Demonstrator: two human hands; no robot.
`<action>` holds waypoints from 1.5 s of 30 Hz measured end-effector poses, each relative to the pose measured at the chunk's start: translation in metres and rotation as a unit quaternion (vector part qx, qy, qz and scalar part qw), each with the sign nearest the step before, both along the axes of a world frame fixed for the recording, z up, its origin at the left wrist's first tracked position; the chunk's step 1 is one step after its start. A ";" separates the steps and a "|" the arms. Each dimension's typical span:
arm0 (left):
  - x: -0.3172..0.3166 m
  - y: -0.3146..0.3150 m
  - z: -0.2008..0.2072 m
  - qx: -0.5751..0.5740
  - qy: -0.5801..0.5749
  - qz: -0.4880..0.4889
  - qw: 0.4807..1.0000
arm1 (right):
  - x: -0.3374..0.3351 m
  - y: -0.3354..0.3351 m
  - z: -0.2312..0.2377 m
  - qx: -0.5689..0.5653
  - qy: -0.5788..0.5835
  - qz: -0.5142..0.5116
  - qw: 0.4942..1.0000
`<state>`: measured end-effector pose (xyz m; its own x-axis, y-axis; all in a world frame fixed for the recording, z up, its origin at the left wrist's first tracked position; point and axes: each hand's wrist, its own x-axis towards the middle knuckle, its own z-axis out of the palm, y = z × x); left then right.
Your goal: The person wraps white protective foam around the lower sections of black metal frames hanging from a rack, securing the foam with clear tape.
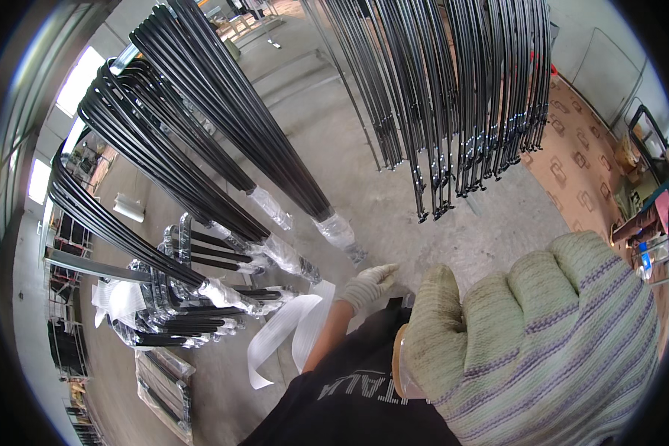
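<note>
My right hand (543, 334), in a pale knitted glove with purple stripes, is large and close to the view. Its fingers are curled in and the thumb (437, 297) stands up beside them. Below the thumb shows a tan rounded edge (401, 364); what it belongs to is unclear. My left hand (370, 286), in a white glove, is low in front of my black shirt, fingers stretched to the right and nothing visible in them. A white ribbed foam strip (305, 316) curls down beside my left forearm. Nearest that hand are wrapped ends (338, 232) of black tubes.
Bundles of bent black tubes (238, 111) hang from a rail at left, ends in clear film. Thin black rods (453, 97) hang ahead. More wrapped tubes (193, 327) are stacked at left, above a wrapped flat pack (163, 394). Patterned brown carpet (572, 156) lies at right.
</note>
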<state>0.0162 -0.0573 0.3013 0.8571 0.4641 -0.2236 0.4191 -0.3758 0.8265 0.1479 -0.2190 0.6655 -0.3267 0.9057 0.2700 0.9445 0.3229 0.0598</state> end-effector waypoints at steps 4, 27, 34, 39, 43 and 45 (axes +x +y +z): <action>-0.005 0.001 -0.024 0.020 -0.041 -0.018 0.999 | -0.006 0.002 0.008 0.013 0.004 0.011 1.000; 0.046 -0.003 0.116 -0.265 -0.252 0.105 0.925 | 0.067 0.124 -0.232 -0.091 0.853 0.005 0.514; 0.060 0.037 0.139 -0.164 -0.381 0.276 0.867 | 0.042 0.199 -0.231 -0.010 0.827 0.072 0.558; 0.016 0.032 0.123 0.073 -0.339 0.451 0.822 | -0.021 0.202 -0.237 -0.228 0.795 0.005 0.563; -0.060 0.015 0.018 -0.015 -0.079 0.587 0.805 | -0.103 0.201 -0.318 -0.426 0.648 0.022 0.631; -0.098 -0.014 0.002 -0.108 -0.123 0.672 0.722 | -0.134 0.195 -0.351 -0.538 0.547 0.039 0.640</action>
<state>-0.0818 -0.0717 0.3030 -0.3097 0.8906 -0.3330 0.1151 0.3827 0.9167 0.0137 -0.0237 0.3144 -0.5311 0.7523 -0.3898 0.2090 -0.3296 -0.9207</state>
